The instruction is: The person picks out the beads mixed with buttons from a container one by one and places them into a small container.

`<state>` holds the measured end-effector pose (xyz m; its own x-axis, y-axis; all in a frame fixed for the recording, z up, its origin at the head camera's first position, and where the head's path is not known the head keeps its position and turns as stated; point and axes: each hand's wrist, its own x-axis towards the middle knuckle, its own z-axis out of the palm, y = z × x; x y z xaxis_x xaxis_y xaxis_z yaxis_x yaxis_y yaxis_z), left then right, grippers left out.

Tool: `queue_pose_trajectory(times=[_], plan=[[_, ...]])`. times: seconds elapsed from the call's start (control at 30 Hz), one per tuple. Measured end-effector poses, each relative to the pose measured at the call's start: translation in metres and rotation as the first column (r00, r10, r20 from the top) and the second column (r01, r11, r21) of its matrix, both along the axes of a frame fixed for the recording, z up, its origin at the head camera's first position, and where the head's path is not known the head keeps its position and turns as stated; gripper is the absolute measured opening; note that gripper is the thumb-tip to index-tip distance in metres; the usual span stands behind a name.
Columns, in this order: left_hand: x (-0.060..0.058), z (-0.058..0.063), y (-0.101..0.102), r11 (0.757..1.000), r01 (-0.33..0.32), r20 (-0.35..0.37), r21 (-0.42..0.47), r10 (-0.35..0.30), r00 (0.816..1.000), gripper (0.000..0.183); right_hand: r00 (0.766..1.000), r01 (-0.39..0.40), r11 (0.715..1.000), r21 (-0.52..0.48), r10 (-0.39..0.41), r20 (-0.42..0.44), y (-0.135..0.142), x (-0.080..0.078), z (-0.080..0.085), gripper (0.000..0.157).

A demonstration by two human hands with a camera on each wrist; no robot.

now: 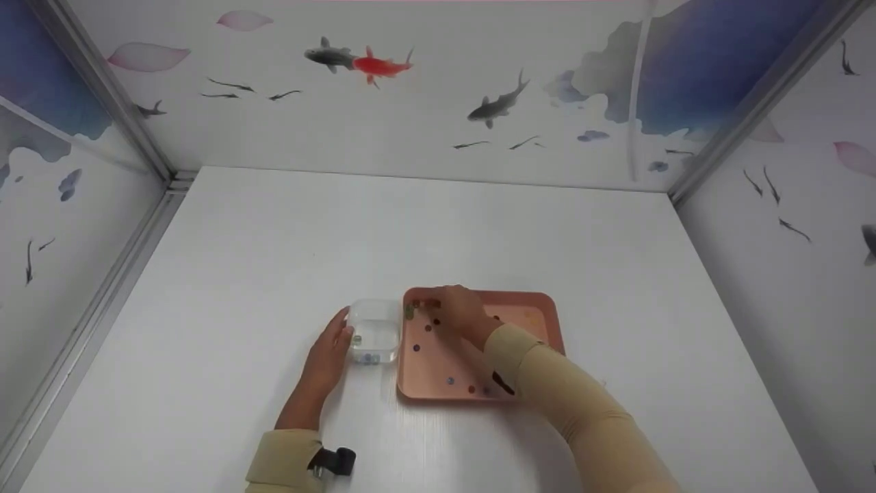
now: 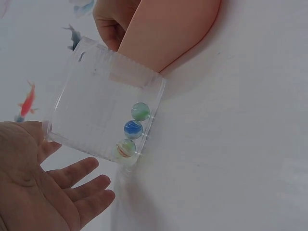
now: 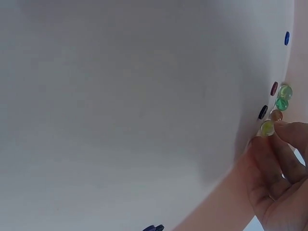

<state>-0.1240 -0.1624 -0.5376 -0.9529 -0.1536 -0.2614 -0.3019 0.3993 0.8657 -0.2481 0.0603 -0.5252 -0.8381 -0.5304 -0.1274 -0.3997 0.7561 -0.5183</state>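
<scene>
My left hand [image 1: 328, 352] rests against the left side of a clear plastic container [image 1: 376, 311], its fingers mostly straight in the left wrist view. Inside the container lie several glass marbles, among them a blue one [image 2: 133, 129] and a green one [image 2: 140, 111]. Over the far left corner of a pink tray [image 1: 479, 395], my right hand [image 1: 462, 311] pinches a yellowish marble [image 3: 267, 127] between thumb and finger. Right beside it, an orange-brown marble [image 3: 276, 115] and two green marbles [image 3: 282, 103] line the tray's edge.
Several small flat discs, like buttons, lie scattered over the tray, including a dark blue one [image 1: 417, 348] and a red one [image 1: 471, 389]. Container and tray stand side by side on a white table [image 1: 274, 253]. Fish-patterned panels [image 1: 410, 130] enclose the table.
</scene>
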Motion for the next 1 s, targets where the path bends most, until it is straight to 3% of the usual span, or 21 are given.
queue_pose_trajectory(times=[0.33,0.67,0.9,1.0], plan=[[0.0002,0.0006,0.0005,1.000,-0.006,-0.010,-0.017,0.006,1.000,0.053,0.998,0.011,0.994,0.105,-0.004,-0.062,-0.0013,0.0036,-0.0010,0.064],[0.0003,-0.0008,0.0006,1.000,-0.004,-0.007,-0.022,0.003,1.000,0.053,0.996,0.002,0.996,0.084,0.006,-0.093,-0.0022,0.0047,-0.0048,0.045],[0.0000,-0.0037,-0.0008,1.000,0.002,-0.040,0.027,-0.001,0.999,0.052,0.974,-0.069,0.993,0.092,0.087,-0.211,-0.0012,0.0057,-0.0043,0.049],[-0.0002,-0.0039,-0.0009,1.000,0.002,-0.032,0.019,-0.001,0.999,0.052,0.973,-0.069,0.994,0.087,0.086,-0.214,-0.0015,0.0057,-0.0045,0.047]])
